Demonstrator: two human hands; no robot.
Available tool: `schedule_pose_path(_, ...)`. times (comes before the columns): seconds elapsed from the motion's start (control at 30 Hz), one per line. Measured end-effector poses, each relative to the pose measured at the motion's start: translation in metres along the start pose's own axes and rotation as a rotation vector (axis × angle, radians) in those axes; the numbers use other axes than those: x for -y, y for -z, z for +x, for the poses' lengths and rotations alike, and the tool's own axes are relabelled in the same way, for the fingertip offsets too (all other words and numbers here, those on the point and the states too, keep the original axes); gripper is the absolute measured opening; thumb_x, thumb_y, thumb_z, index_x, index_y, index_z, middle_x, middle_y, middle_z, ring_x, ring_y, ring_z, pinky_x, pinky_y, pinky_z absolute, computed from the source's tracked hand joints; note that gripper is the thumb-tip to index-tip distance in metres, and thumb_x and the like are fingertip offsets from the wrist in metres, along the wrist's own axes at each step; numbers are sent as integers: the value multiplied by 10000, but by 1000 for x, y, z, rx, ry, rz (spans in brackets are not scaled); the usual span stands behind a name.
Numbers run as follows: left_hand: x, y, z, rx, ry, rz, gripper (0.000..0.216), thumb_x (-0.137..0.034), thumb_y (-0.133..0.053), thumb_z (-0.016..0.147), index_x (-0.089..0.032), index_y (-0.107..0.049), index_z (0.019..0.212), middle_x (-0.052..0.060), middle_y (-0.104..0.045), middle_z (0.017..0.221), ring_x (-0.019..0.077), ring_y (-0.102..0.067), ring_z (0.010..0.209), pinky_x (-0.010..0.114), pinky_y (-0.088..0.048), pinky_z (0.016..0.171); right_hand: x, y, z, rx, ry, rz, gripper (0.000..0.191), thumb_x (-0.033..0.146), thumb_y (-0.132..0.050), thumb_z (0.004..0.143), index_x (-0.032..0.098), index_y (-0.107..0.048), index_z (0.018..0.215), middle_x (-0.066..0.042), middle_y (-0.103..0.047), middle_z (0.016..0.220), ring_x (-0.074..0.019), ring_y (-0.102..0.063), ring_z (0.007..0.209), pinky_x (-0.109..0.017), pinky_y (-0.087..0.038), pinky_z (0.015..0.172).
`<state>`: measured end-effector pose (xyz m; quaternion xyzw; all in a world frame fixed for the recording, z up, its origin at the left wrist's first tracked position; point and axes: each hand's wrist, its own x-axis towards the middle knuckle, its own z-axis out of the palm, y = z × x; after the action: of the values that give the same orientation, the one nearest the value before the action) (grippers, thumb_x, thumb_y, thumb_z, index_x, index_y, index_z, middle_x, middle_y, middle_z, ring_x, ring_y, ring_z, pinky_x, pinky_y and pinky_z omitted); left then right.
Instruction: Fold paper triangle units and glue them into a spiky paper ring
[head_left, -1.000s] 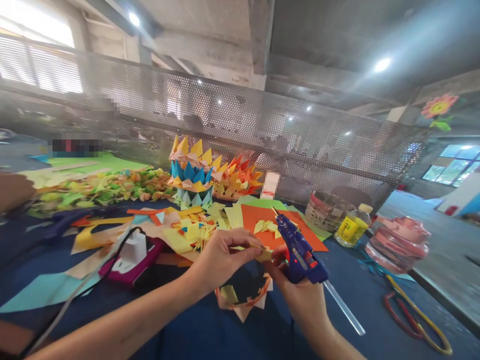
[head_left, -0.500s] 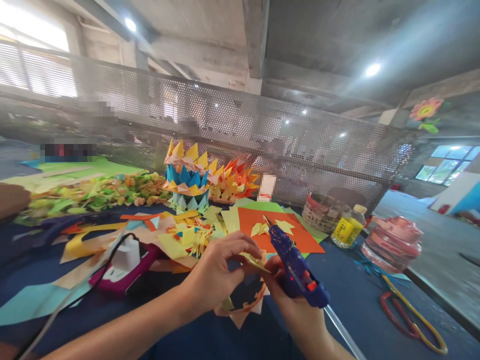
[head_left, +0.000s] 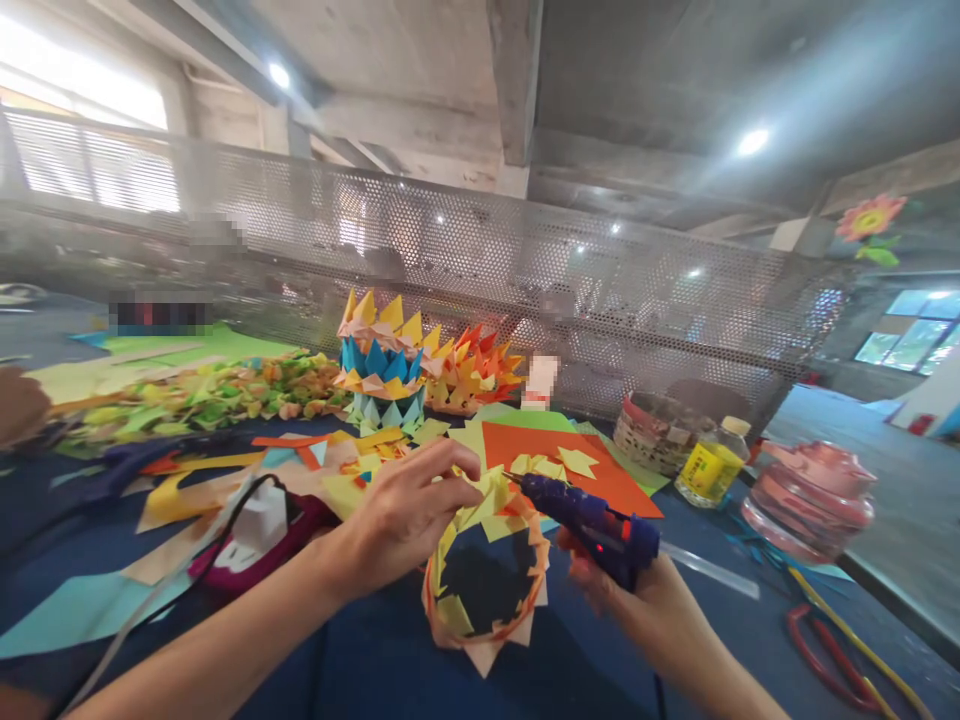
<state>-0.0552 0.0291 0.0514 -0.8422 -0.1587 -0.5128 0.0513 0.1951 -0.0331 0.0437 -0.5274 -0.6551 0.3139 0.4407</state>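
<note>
My right hand (head_left: 637, 600) is wrapped around a dark blue hot glue gun (head_left: 577, 505), its nozzle pointing left. A clear glue stick (head_left: 712, 570) juts from the gun's back end. The nozzle tip is right by a folded pale yellow paper piece (head_left: 491, 492), and I cannot tell if they touch. My left hand (head_left: 397, 510) pinches this piece, its fingertips curled and partly hidden. Below the hands lies a paper ring (head_left: 484, 650) with peach and yellow points around it. More folded yellow pieces (head_left: 577, 462) rest on an orange paper sheet (head_left: 622, 483).
Finished pointed paper rings (head_left: 382, 365) are stacked at the back. Left of them spreads a heap of folded paper (head_left: 277, 385). A magenta power strip (head_left: 225, 575) with a cord lies at left. At right stand a yellow-labelled bottle (head_left: 709, 465), a pink jug (head_left: 814, 500) and scissors (head_left: 832, 650).
The glue gun has swung from upright to pointing left at the yellow piece. My right hand has moved right, away from my left hand. More of the paper ring shows.
</note>
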Motion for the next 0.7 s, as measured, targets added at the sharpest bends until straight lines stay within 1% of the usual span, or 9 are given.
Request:
schedule_pose_path(0.13,2,-1,-4,36,-53,53,278,58,-457,816,-169,-616,836,33,-551,874,117,-534,758,227,-424,637,2,7,2,113,-1,36,476,603,-625,747,157,-673,909,15,-507,601,-93,-411,485,-223,-372,451)
schedule_pose_path(0.3,3,-3,-5,42,-36,22,261,11,-462,843,-188,-631,846,31,-553,860,120,-538,750,241,-430,642,12,8,1,165,63,-5,366,535,-617,786,171,-639,823,28,-493,580,-89,-413,472,-199,-367,415)
schedule_pose_path(0.4,3,-4,-5,54,-19,2,263,8,-461,846,-192,-633,854,29,-551,856,121,-536,750,248,-430,650,16,8,-1,143,64,-38,325,503,-616,791,178,-633,783,30,-493,564,-95,-416,466,-192,-373,397)
schedule_pose_path(0.5,1,-5,-6,69,-22,10,266,15,-469,839,-190,-637,855,25,-555,853,121,-537,752,247,-422,648,17,6,-1,114,45,-68,327,498,-628,777,172,-645,766,30,-501,548,-99,-420,465,-193,-384,400)
schedule_pose_path(0.7,-3,-6,-4,61,-48,13,264,24,-472,842,-185,-634,848,26,-564,843,118,-533,734,246,-416,631,18,4,-1,88,67,-115,279,446,-651,768,171,-693,787,34,-515,505,-101,-427,442,-184,-371,378)
